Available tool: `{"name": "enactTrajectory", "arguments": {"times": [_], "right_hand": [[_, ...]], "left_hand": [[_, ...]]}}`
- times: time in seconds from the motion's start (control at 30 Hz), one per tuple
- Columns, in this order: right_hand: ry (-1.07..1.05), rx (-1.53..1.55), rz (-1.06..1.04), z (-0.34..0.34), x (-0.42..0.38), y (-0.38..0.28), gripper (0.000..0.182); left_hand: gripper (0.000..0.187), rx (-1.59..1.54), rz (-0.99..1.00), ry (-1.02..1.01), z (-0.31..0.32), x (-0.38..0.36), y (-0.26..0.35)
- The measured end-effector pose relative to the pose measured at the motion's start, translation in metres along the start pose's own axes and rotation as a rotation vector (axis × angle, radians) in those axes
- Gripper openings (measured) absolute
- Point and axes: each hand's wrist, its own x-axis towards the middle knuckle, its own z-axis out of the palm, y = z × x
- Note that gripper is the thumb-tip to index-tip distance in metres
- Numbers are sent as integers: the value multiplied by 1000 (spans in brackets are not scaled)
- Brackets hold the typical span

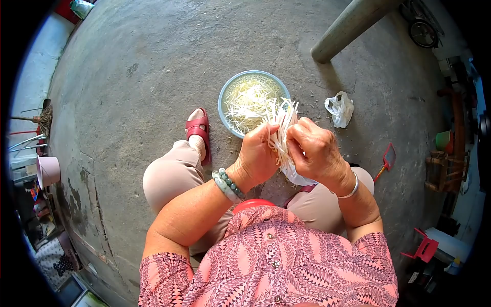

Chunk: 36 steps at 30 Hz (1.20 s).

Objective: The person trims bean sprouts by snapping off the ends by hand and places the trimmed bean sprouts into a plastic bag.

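My left hand and my right hand are both closed around a bunch of pale bean sprouts, held between my knees. The sprouts stick up from between the fingers. Just beyond my hands, a blue-rimmed bowl on the concrete floor holds a heap of the same white sprouts. Beaded bracelets circle my left wrist and a silver bangle my right. A white bag shows under my right hand.
A crumpled white plastic bag lies right of the bowl. A grey post leans at the top. A red dustpan and red stool stand at the right. My sandalled foot rests left of the bowl.
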Motion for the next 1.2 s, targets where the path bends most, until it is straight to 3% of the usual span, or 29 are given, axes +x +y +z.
{"name": "enactTrajectory", "arguments": {"times": [0.13, 0.63, 0.73, 0.83, 0.93, 1.2], "right_hand": [[14, 5, -22, -1, 0, 1, 9], [47, 58, -75, 4, 0, -1, 12], [25, 27, -71, 4, -1, 0, 12], [28, 32, -68, 4, 0, -3, 12], [35, 42, -87, 2, 1, -2, 12], [52, 29, -113, 1, 1, -1, 14]], "left_hand": [[41, -103, -13, -150, -11, 3, 0], [41, 7, -54, -57, -9, 3, -1], [30, 52, 36, -9, 4, -2, -2], [41, 146, 36, -96, -9, 2, -2], [28, 83, 19, -6, -1, 0, 0], [33, 83, 41, 69, -1, 2, 3]]}}
